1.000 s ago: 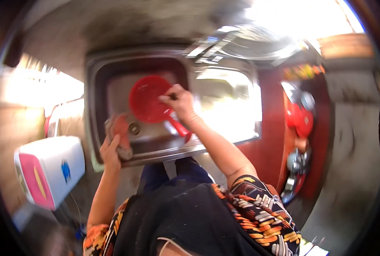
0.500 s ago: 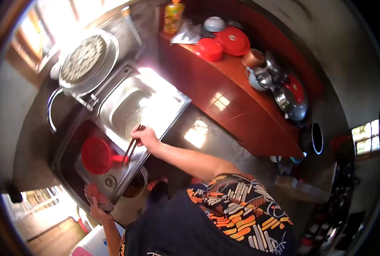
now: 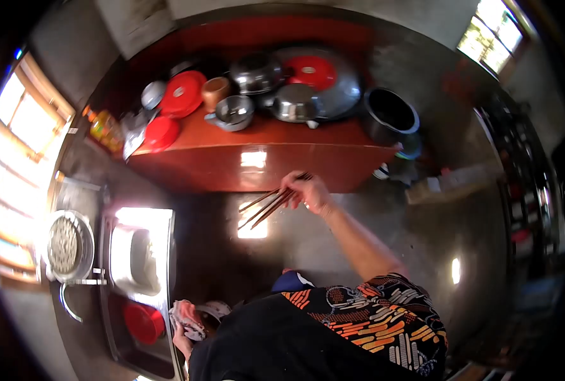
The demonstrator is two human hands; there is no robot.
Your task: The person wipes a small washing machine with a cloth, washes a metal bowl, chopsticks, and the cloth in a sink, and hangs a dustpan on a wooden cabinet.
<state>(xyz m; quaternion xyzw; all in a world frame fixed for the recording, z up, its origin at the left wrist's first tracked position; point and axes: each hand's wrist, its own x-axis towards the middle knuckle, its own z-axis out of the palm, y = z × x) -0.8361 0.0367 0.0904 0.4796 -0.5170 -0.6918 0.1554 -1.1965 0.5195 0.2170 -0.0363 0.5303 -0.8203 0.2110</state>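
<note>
Several dark brown chopsticks [image 3: 264,209] are gripped in my right hand [image 3: 309,192], their tips fanned out to the left over the floor. My left hand [image 3: 182,341] is closed on a reddish and whitish cloth [image 3: 187,317], low beside the sink's edge. Part of that hand's fingers is hidden by the cloth. Near it, a red plastic basin [image 3: 144,322] sits in the lower sink basin [image 3: 123,349]. A round metal pot [image 3: 212,311] stands partly hidden behind the cloth and my body.
A red-tiled counter [image 3: 231,165] ahead carries red lids [image 3: 183,94], a steel saucepan [image 3: 297,103], a grey pot [image 3: 234,113] and a yellow bottle [image 3: 106,130]. A large black pot [image 3: 391,116] stands at its right end. The faucet [image 3: 69,303] curves beside the sink.
My view has turned right, towards the red counter. My right hand has moved away from the sink with the chopsticks, out over the floor. The left has brought the cloth to the sink's edge.
</note>
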